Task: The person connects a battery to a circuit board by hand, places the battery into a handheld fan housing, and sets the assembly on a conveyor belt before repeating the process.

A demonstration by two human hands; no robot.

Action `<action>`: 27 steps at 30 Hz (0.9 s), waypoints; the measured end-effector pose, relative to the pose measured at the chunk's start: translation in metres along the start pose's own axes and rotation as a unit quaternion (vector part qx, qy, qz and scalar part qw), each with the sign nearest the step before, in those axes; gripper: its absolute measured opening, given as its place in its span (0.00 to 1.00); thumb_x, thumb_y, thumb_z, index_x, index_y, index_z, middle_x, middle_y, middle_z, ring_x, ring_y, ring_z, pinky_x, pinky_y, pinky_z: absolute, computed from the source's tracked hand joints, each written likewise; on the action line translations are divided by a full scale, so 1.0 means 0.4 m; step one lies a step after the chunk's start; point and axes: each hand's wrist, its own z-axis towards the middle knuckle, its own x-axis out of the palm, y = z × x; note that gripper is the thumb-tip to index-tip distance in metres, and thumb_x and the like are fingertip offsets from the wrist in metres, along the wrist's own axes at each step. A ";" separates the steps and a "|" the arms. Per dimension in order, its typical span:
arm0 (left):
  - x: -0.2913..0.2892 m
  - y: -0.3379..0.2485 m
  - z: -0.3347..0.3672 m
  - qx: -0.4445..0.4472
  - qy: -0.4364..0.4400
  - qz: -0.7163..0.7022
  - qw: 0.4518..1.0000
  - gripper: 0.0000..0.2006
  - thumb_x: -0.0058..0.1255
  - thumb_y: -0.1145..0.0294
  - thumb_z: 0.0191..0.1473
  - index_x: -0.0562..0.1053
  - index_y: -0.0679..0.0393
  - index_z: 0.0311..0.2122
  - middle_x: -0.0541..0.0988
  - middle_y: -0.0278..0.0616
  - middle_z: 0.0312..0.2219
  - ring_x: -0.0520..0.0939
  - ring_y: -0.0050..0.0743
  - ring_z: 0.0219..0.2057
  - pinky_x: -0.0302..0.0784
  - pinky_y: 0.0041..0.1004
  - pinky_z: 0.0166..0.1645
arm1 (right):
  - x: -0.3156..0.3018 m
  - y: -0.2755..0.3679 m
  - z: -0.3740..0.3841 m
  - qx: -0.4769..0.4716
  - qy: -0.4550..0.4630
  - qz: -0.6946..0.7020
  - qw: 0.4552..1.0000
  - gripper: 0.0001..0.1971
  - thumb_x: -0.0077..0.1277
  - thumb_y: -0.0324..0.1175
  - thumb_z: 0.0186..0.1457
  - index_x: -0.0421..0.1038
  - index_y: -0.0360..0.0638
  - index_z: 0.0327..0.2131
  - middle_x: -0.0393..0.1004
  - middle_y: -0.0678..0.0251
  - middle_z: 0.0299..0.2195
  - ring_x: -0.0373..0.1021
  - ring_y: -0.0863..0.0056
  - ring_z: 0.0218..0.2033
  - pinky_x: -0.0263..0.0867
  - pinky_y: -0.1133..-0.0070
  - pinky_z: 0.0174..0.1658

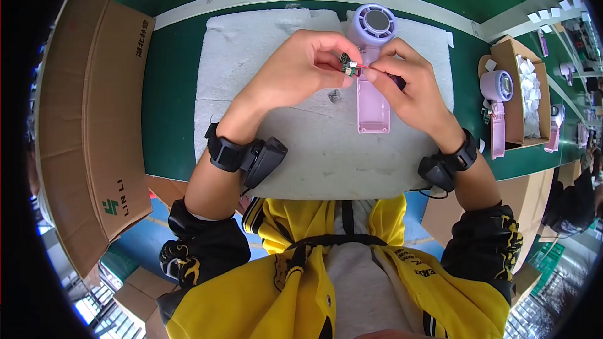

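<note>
Between fingertips (345, 80), small green circuit board (348, 71)

Cardboard box (66, 119), frame left: dark characters (143, 38) near its top, green logo (110, 206) with dark lettering (122, 198) below; yellow jacket (461, 298), lower right: dark print (422, 268)

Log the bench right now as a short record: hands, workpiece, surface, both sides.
Left hand: holding small circuit board
Right hand: fingers at red wire; grip unclear
Workpiece: purple handheld fan, handle toward person
Surface: grey foam mat on green table
Left side: large cardboard box
Right side: second fan by box of white pieces
</note>
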 end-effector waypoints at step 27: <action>0.012 -0.009 -0.002 0.070 -0.059 0.005 0.996 0.12 0.56 0.87 0.45 0.73 0.62 0.36 0.79 0.36 0.29 0.80 0.19 0.33 0.77 0.22 0.41 | 0.005 0.003 -0.004 0.002 0.036 -0.010 0.999 0.03 0.56 0.22 0.50 0.74 0.32 0.28 0.61 0.65 0.30 0.61 0.76 0.26 0.57 0.80 0.28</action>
